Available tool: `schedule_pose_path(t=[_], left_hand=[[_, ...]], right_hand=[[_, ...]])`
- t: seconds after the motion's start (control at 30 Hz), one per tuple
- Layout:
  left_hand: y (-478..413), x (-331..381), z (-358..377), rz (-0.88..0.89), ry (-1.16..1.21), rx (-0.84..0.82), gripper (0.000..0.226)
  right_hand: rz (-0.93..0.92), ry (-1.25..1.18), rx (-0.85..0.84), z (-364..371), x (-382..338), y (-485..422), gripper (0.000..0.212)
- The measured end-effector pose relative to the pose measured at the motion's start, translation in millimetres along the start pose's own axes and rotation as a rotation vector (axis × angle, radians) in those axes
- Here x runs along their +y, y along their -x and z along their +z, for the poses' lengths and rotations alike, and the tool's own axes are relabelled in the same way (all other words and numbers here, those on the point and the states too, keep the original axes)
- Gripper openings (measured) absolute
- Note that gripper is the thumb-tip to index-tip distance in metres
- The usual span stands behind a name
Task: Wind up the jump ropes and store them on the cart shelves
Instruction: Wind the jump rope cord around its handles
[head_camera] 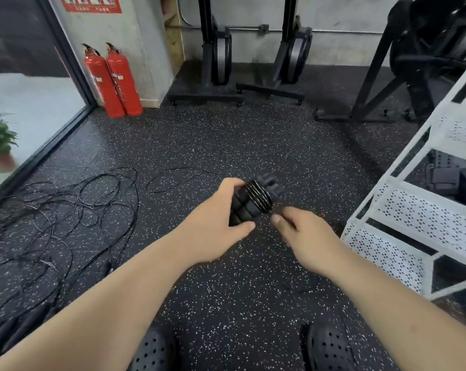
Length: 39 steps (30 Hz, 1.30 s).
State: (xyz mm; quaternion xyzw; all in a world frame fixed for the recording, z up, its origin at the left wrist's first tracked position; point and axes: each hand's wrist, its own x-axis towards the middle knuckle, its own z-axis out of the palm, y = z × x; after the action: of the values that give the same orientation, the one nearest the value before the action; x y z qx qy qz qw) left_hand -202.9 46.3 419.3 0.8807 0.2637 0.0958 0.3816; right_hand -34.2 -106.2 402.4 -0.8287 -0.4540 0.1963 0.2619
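Both bare forearms stretched forward. My left hand (221, 218) wraps the jump rope (249, 203) at its handles, thumb on the near side. My right hand (306, 239), just right, fingers curled, pinches its cord end.

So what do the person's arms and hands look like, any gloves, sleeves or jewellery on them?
Both are bare. The left hand and right hand have no gloves, and no ring, watch or wristband shows. The forearms are uncovered right to the picture's lower edge, so no sleeve is in view. The nails that show look short.
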Motion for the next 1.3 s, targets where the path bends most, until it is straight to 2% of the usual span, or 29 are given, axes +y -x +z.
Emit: schedule_pose_path(t=[0.1,0.2,0.3,0.43,0.57,0.67,0.8,0.93,1.13,1.3], left_hand=[[-8.3,-19.3,-6.9,-0.089,-0.027,0.140,0.059],[-10.4,-29.4,-9.9,-0.166,-0.163,0.181,0.063],[-8.8,-28.5,-5.5,-0.156,-0.278,0.226,0.067],[-8.2,-24.3,-1.2,-0.115,-0.444,0.204,0.073],[-4.0,-15.0,1.8,0.036,-0.521,0.052,0.074],[1.6,-4.5,6.2,0.200,-0.572,-0.097,0.073],[6.0,5.5,8.6,0.349,-0.547,-0.162,0.060],[8.5,9.5,6.3,0.361,-0.447,-0.210,0.067],[10.2,16.8,6.5,0.272,-0.354,-0.251,0.071],[14.5,23.0,7.9,0.225,-0.213,-0.300,0.072]], right_hand=[[-0.038,0.156,-0.069,6.3,-8.7,11.4,0.019],[-0.120,0.387,-0.048,9.5,-21.7,22.3,0.021],[-0.238,0.622,-0.002,7.0,-37.1,28.5,0.029],[-0.333,0.730,0.076,-6.0,-50.4,27.8,0.032],[-0.350,0.620,0.157,-27.5,-48.3,22.5,0.030],[-0.276,0.451,0.104,-46.2,-38.8,16.0,0.025],[-0.129,0.166,-0.026,-61.7,-24.7,5.8,0.021],[-0.095,-0.012,-0.090,-67.1,-17.2,0.0,0.023],[-0.092,-0.238,-0.130,-69.1,-7.9,-1.2,0.028],[-0.100,-0.273,-0.094,-67.2,2.0,-3.5,0.032]])
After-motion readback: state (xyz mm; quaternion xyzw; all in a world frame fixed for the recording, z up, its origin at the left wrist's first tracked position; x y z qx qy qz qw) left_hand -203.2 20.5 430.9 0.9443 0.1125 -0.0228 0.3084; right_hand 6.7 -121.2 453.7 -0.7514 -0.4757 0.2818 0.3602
